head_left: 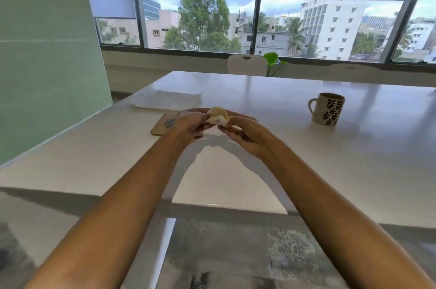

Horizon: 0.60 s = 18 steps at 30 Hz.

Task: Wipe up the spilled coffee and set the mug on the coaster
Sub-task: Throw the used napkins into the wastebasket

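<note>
Far left, a pale green wall panel (47, 52) is standing beside the white table (306, 159). A folded white cloth or paper sheet (168, 99) is lying flat on the table's left part, near the far-left edge. Just in front of it a tan wooden coaster (161, 127) is lying on the table, its right part hidden behind the left hand (188, 123). Left hand is hovering above the table, fingers curled round the left side of a crumpled, yellowish-stained tissue wad (218, 116). Right hand (245, 134) is pinching the wad's right side with thumb and fingertips, so both hands are gripping the same wad between them, off the surface. Well to the right, apart from both hands and the coaster, a cream mug (326, 108) with dark leaf print is standing upright on the table, handle pointing left. Behind the table, a white chair back (246, 64) and a green plant (273, 62) are sitting under the windows (200, 19).
</note>
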Each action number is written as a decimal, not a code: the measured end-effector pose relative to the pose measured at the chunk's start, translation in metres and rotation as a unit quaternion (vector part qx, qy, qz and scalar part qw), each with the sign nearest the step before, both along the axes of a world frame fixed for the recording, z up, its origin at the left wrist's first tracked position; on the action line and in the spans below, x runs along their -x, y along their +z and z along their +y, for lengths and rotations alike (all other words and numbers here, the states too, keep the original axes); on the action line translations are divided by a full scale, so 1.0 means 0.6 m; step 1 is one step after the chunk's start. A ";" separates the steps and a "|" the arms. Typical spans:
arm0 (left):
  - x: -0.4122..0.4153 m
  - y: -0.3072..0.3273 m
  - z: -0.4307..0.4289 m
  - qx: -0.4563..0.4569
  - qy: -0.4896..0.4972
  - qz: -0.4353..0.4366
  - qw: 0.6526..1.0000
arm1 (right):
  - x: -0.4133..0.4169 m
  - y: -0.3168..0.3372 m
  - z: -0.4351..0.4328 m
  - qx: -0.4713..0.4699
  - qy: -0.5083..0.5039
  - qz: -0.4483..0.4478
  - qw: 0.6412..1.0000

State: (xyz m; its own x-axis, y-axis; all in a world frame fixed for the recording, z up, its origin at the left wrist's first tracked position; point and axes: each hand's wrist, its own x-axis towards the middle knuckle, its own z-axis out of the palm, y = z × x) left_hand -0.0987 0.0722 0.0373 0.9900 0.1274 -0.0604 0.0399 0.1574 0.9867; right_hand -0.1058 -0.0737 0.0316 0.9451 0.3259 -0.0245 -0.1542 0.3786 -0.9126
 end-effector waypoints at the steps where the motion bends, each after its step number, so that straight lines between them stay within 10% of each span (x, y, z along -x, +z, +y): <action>1: 0.017 -0.003 0.023 -0.011 0.004 -0.004 1.000 | 0.009 -0.003 0.024 -0.001 0.005 0.004 1.000; 18: 0.218 -0.038 0.390 -0.022 0.092 -0.052 0.994 | 0.104 -0.039 0.445 0.094 0.027 0.051 0.994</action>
State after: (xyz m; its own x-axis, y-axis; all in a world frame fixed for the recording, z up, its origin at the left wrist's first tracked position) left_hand -0.2297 0.3062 0.0142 0.9501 0.3076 0.0510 -0.0888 0.1100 0.9900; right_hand -0.1680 0.1931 0.0079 0.9155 0.3574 -0.1849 -0.2653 0.1905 -0.9452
